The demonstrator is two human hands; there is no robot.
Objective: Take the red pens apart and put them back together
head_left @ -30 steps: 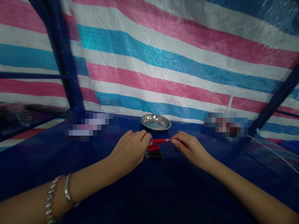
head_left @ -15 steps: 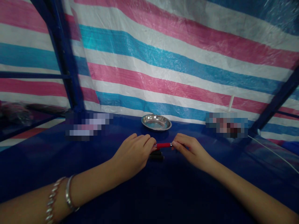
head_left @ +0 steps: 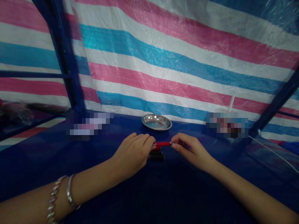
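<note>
We face a wrinkled sheet (head_left: 163, 71) striped pink, white and blue. Dark blue posts (head_left: 62, 49) slant at either side, and our blue tabletop (head_left: 177, 193) runs up to its foot. Pale light glints off the folds.

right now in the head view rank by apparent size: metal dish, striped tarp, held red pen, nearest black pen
1. Striped tarp
2. Metal dish
3. Held red pen and nearest black pen, unranked: similar visible lengths, both partly hidden

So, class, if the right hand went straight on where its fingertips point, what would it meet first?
Likely the red pen in the left hand, then that hand itself. The pen's end lies at the fingertips of the right hand; whether they touch is unclear.
</note>
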